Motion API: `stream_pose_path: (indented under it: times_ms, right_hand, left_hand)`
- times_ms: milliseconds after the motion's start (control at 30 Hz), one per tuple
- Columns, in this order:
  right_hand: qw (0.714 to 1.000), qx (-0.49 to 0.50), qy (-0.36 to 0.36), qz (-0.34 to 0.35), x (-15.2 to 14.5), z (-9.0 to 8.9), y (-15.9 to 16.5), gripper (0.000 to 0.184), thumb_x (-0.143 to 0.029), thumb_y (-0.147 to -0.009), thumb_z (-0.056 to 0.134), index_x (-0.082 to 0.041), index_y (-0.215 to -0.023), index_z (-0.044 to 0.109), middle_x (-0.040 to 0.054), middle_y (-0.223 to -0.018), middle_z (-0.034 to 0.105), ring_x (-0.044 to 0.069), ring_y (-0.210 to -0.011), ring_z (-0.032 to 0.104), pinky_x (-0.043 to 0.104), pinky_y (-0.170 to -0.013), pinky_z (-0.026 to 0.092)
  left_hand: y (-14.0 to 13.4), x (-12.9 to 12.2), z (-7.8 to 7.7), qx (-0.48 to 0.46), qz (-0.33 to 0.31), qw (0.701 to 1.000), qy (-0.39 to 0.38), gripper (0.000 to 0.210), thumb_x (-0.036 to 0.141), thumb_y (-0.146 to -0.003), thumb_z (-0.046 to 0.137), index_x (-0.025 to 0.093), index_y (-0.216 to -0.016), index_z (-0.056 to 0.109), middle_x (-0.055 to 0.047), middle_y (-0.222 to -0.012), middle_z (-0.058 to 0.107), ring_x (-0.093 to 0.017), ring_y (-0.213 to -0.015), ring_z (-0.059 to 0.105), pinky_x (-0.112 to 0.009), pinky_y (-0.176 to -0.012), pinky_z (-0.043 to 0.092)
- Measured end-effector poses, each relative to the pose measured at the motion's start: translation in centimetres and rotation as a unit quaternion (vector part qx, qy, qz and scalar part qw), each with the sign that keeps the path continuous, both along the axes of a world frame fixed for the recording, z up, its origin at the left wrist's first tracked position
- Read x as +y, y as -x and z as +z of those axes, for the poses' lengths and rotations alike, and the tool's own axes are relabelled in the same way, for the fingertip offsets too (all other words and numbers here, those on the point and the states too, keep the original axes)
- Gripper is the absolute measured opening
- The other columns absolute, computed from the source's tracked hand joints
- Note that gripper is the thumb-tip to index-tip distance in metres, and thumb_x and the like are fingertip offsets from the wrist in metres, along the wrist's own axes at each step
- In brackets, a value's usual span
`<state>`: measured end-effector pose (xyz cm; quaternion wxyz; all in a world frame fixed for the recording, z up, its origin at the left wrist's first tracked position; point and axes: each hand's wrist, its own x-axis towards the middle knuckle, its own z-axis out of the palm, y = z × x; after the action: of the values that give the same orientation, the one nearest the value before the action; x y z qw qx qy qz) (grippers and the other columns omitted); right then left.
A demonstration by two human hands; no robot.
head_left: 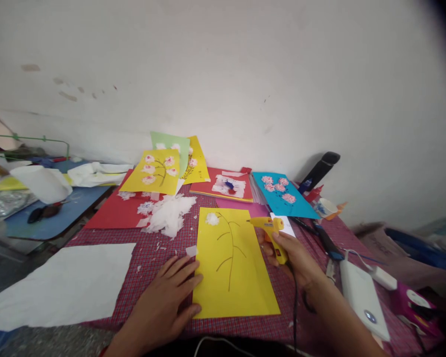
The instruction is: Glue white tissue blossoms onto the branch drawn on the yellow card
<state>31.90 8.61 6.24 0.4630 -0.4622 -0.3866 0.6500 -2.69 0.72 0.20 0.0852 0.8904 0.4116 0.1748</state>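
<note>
A yellow sheet of paper (pixel 211 277) lies before me, with a drawn brown branch and one white tissue flower (pixel 212 218) at its upper left. My right hand (pixel 284 248) is wrapped round a yellow glue gun (pixel 269 225), whose nozzle points left over the sheet's upper right edge. Flat on the cloth, with fingers spread, my left hand (pixel 171 295) reaches the sheet's left edge. A small pale scrap (pixel 191 251) sits at that edge, above the fingertips. Behind the left hand is a heap of torn white tissue (pixel 171 214).
Finished flower pictures on yellow paper (pixel 134 184) and blue paper (pixel 301 206) lean at the back. White paper (pixel 78 282) hangs over the left edge. A power bank (pixel 364 297), a utility knife (pixel 327 240) and a paper cup (pixel 325 207) are on the right.
</note>
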Motion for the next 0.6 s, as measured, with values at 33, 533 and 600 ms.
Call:
stream_pose_path:
  times_ms: [33, 533, 600]
  right_hand:
    - [1.000, -0.001, -0.005, -0.004, 0.0, 0.0, 0.0, 0.035, -0.046, -0.080, 0.075, -0.017, -0.100, 0.071, 0.0059, -0.087, 0.065, 0.011, -0.058, 0.048, 0.021, -0.043, 0.037]
    - [0.996, -0.089, -0.010, -0.004, 0.5, -1.2, -0.4, 0.034, -0.055, -0.086, 0.067, -0.021, -0.091, 0.068, -0.0002, -0.062, 0.059, 0.010, -0.045, 0.043, 0.023, -0.038, 0.029]
    - [0.997, -0.081, 0.000, -0.008, 0.6, -1.1, -0.4, 0.033, -0.054, -0.084, 0.068, -0.021, -0.089, 0.067, 0.0000, -0.065, 0.060, 0.010, -0.045, 0.043, 0.023, -0.038, 0.030]
  left_hand:
    - [0.0, 0.0, 0.0, -0.004, 0.000, 1.000, 0.000, 0.051, 0.037, -0.090, 0.065, 0.033, -0.139, 0.051, -0.001, -0.152, 0.047, -0.031, -0.141, 0.039, -0.062, -0.116, 0.034]
    - [0.0, 0.1, -0.3, 0.019, 0.004, 1.000, 0.010, 0.054, 0.038, -0.090, 0.064, 0.036, -0.141, 0.048, 0.000, -0.154, 0.044, -0.030, -0.142, 0.037, -0.062, -0.116, 0.034]
    - [0.0, 0.1, -0.2, 0.020, 0.004, 1.000, 0.013, 0.054, 0.038, -0.090, 0.064, 0.036, -0.141, 0.048, 0.000, -0.154, 0.044, -0.030, -0.142, 0.037, -0.062, -0.116, 0.033]
